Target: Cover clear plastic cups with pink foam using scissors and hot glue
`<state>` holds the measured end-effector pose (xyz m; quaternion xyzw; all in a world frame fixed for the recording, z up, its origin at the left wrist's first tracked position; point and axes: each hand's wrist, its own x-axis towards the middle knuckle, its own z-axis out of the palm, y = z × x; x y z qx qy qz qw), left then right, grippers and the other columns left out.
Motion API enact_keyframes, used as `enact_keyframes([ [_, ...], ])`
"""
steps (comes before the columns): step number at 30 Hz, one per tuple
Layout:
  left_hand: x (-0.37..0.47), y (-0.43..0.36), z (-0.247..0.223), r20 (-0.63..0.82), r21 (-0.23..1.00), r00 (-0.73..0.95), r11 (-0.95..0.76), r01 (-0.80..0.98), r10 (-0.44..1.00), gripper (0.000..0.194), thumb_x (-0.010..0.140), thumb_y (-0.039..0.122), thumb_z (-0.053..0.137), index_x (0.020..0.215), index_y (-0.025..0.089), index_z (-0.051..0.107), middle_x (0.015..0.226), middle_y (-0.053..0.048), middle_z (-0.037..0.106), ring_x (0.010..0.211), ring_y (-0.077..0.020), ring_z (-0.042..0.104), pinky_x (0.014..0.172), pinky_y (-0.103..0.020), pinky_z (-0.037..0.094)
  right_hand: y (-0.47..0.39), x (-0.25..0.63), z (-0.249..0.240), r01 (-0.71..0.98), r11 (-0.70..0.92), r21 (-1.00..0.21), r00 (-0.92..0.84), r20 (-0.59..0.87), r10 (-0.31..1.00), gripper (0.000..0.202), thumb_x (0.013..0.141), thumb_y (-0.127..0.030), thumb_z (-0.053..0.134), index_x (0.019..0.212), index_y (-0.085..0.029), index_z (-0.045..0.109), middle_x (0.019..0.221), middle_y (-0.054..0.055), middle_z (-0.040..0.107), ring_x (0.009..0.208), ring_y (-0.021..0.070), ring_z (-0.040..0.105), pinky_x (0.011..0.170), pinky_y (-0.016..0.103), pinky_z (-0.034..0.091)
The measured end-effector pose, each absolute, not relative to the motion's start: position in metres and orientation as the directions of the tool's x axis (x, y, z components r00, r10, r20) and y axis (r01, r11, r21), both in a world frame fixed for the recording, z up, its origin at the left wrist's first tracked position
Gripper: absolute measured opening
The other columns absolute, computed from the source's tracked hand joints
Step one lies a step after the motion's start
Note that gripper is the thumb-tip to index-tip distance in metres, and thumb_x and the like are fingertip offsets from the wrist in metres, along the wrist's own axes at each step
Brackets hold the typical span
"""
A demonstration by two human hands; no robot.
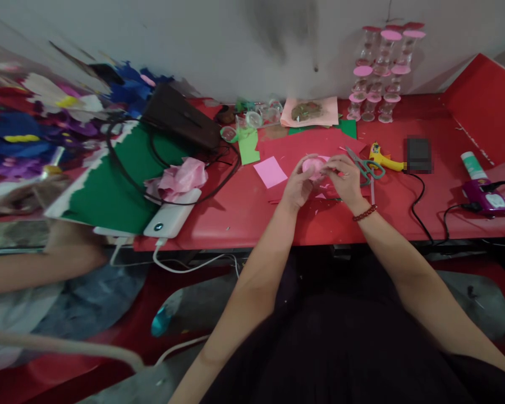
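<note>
My left hand (298, 186) is closed around a round pink paper piece (313, 165), holding it above the red table. My right hand (345, 180), with a beaded bracelet at the wrist, comes in from the other side. Its fingers are pinched together at the piece's edge; what lies between them is too small to make out. Just beyond the right hand, scissors (374, 168) with grey-green handles rest on the table. A pink paper square (270, 171) lies left of my left hand. Under both hands are red paper (281, 147) and small pink scraps.
A yellow glue gun (385, 159) with a black cord lies right of the scissors. Farther right is a purple power adapter (483, 197). Clear plastic cups (269, 115) stand at the back. On the left are a dark bag (180, 118), a white power bank (172, 215) and another person's arm (37, 264).
</note>
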<state>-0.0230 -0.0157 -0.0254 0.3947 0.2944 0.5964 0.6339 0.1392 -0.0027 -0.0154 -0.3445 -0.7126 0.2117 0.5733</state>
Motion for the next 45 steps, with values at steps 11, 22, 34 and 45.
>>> enact_keyframes([
  [11,-0.023,-0.018,-0.022,0.102,0.873,0.158,-0.013,-0.487,0.982,0.052,0.073,0.049,0.091,0.118,0.027,0.076,0.116,-0.007,0.077,0.1,-0.0234,0.075,0.082,-0.035,0.064,0.0,0.137,-0.02,0.259,0.663,-0.702,-0.187,0.637,0.748,0.032,0.108,-0.05,0.051,0.088,-0.026,0.058,0.092,0.004,0.063,0.09,0.0205,0.062,0.087,0.038,0.056],
  [22,-0.02,-0.02,-0.02,0.116,0.848,0.193,0.004,-0.53,0.974,0.051,0.075,0.049,0.092,0.118,0.028,0.074,0.124,-0.007,0.078,0.118,-0.0268,0.074,0.102,-0.043,0.062,0.009,0.144,-0.026,0.302,0.556,-0.774,0.079,0.602,0.795,0.043,0.104,-0.065,0.053,0.091,-0.025,0.065,0.09,0.004,0.068,0.083,0.0199,0.066,0.085,0.04,0.061],
  [34,-0.02,-0.009,-0.033,0.104,0.839,0.092,-0.038,-0.543,0.99,0.044,0.07,0.033,0.094,0.111,0.028,0.078,0.11,-0.003,0.078,0.094,-0.0188,0.073,0.08,-0.03,0.058,0.006,0.138,-0.031,0.321,0.656,-0.683,-0.225,0.618,0.753,0.04,0.093,-0.041,0.077,0.132,-0.031,0.075,0.132,0.008,0.075,0.127,0.03,0.069,0.118,0.054,0.052],
  [45,-0.016,-0.009,-0.037,0.27,0.928,-0.138,-0.296,-0.226,0.953,0.039,0.068,0.044,0.096,0.101,0.025,0.086,0.108,-0.006,0.082,0.101,-0.0214,0.074,0.101,-0.04,0.057,0.007,0.14,-0.036,0.362,0.698,-0.618,-0.249,0.657,0.711,0.034,0.096,-0.033,0.073,0.13,-0.03,0.076,0.123,0.01,0.074,0.115,0.0263,0.072,0.106,0.048,0.061],
])
